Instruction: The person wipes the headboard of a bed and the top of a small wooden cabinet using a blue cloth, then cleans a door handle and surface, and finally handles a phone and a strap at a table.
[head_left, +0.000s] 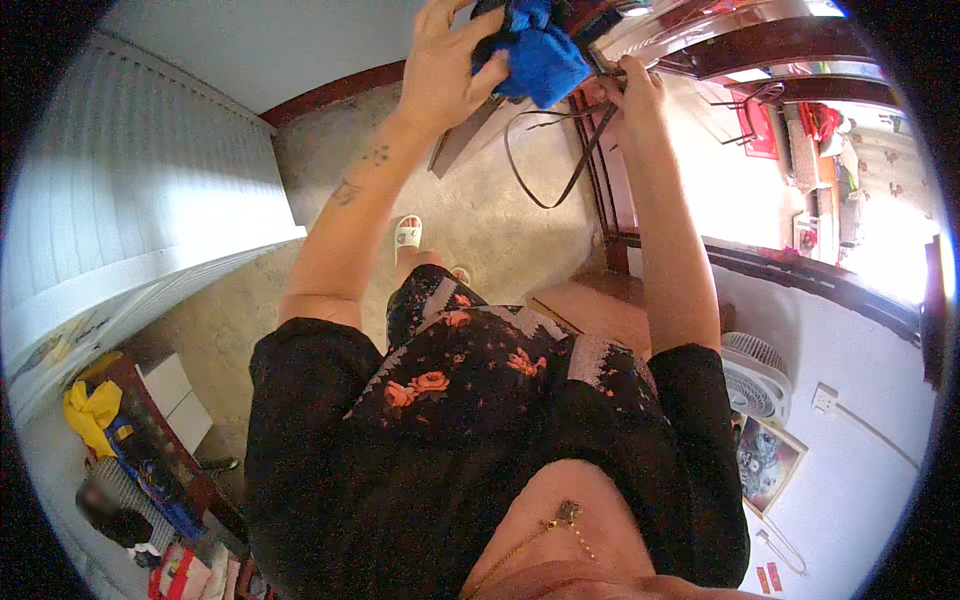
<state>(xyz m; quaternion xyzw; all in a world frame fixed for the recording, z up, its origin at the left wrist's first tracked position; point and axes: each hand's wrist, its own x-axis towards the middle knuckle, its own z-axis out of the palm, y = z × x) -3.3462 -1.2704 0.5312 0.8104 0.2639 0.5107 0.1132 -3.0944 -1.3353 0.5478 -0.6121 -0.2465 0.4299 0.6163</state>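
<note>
My left hand is raised at the top of the view and grips a bunched blue cloth with darker parts. My right hand is closed on a thin dark strap, which hangs below it in a wide loop. Both hands are close to a dark red wooden frame with shelves at the upper right. What the right fingers press against behind the strap is hard to make out.
A ribbed white panel stands at my left. On the right are a bright window opening, a fan, a framed picture and a wall socket. A yellow cloth and other items lie at the lower left, near a person.
</note>
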